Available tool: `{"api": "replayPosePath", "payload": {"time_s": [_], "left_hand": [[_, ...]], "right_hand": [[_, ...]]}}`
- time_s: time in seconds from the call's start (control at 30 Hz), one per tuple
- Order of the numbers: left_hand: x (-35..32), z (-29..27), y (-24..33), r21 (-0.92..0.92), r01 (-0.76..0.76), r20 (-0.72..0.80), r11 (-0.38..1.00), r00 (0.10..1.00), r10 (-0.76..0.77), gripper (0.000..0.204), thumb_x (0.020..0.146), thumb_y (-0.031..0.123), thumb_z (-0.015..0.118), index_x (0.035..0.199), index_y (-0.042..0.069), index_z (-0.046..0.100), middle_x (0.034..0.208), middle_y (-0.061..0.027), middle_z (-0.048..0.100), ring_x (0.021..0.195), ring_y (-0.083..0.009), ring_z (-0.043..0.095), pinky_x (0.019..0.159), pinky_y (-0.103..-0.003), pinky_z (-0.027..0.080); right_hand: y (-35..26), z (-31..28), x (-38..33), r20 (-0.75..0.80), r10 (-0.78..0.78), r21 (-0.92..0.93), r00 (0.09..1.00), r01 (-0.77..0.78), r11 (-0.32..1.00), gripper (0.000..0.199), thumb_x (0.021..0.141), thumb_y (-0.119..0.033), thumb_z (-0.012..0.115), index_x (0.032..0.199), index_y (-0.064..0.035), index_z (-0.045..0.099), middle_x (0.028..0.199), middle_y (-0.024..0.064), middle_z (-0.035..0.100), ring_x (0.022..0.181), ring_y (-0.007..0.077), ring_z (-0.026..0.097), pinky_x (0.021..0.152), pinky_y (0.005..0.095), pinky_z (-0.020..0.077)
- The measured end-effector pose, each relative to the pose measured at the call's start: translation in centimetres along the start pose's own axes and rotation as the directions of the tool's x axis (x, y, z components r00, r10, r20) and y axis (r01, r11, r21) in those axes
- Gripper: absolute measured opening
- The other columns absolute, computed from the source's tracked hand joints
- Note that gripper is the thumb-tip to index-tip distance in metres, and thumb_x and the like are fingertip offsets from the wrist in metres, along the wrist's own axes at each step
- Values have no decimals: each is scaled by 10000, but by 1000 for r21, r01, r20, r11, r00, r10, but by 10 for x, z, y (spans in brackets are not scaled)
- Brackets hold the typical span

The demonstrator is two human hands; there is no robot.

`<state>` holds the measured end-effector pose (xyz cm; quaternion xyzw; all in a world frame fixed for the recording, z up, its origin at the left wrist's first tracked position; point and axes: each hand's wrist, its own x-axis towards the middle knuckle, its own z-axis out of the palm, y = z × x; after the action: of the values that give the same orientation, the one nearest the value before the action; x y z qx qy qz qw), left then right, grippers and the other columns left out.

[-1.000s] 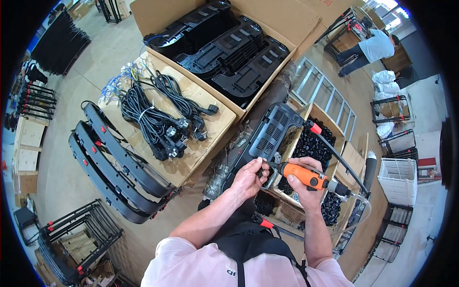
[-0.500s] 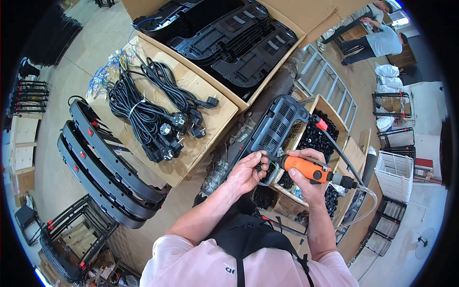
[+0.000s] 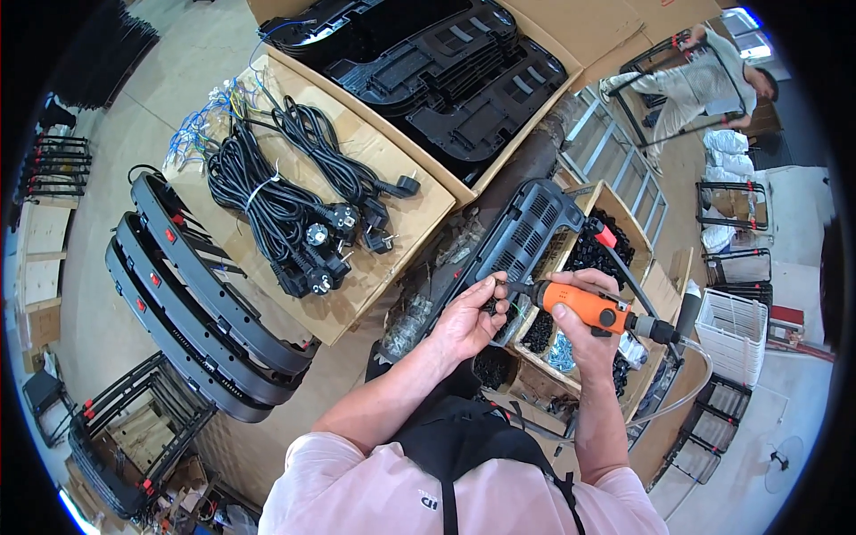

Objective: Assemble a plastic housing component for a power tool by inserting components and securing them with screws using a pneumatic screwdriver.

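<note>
My right hand grips an orange powered screwdriver with a hose at its rear, its tip pointing left at a long black vented plastic panel. My left hand rests on the near end of that panel, fingers pinched by the screwdriver tip as if on a small screw. The panel lies slanted across a wooden tray of small black parts.
A cardboard sheet holds bundled black power cords. Curved black housings with red buttons lie at left. A box of black moulded parts sits behind. Another person bends over at the upper right. A white crate stands at right.
The view has shifted slightly; both hands stay at the panel's near end, the screwdriver tip brought closer against my left fingers.
</note>
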<state>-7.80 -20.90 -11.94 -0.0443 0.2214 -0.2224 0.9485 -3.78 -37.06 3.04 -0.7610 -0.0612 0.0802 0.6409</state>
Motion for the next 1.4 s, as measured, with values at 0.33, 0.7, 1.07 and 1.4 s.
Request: {"api": "replayPosePath", "payload": {"time_s": [0.33,0.7,1.07,1.4], "left_hand": [[-3,8,-2,-3,-43,-72,999,996,43,264,1094,275,598,1273,86,640,927,7,631,802,-125,604,669,-251,528],[1,-9,-5,2,-19,-33,1000,999,19,256,1088,286,607,1232,79,647,926,-4,654,818,-140,625,699,-267,535],[-33,0,1,449,-56,-146,892,980,136,290,1116,298,554,1233,63,679,884,15,625,727,-98,560,631,-238,454],[-40,19,48,915,133,115,-381,819,562,372,995,270,721,1285,41,687,1091,-136,757,925,-269,728,830,-380,573]], "right_hand": [[-1,7,4,-3,-10,-52,1000,10,999,521,862,-7,802,1307,-34,533,1253,180,716,1192,257,679,1054,412,546],[-1,7,4,71,-40,-81,997,46,996,510,860,27,788,1300,-29,536,1244,166,712,1193,260,680,1058,412,546],[-4,7,11,25,-58,-78,998,59,995,521,864,35,787,1309,-30,525,1242,170,716,1208,262,673,1065,414,544],[7,10,21,37,-72,-98,997,75,992,496,872,9,796,1299,-24,544,1247,158,708,1181,239,676,1050,398,551]]}}
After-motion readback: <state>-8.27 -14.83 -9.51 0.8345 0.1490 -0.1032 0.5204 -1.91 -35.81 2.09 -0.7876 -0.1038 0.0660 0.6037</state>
